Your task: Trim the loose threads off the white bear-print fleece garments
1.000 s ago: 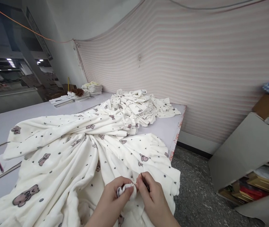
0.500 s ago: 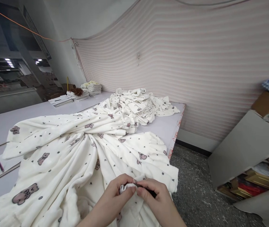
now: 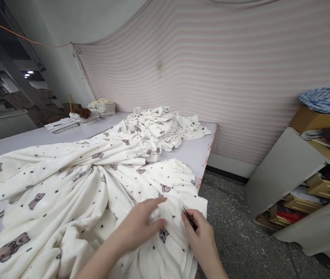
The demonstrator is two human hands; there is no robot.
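Presently, we have before us a cream-white, soft fabric garment with grey-brown bear prints, and it lies in loose folds over the near part of the pale grey tabletop. Our left hand, somewhat blurred, is over this garment with thumb and forefinger parted; it appears released from the fabric. Our right hand, near the garment's right side, is grasping a small, dark, pointed tool; whether its tip touches the garment, we cannot tell. Behind the garment we see a rumpled heap of similar printed cloth, and farther to the left a stack of folded white pieces with yellowish top. Behind the tabletop hangs a pink-and-white striped curtain. To the right, a grey cabinet on the dark speckled floor carries a brown cardboard box.
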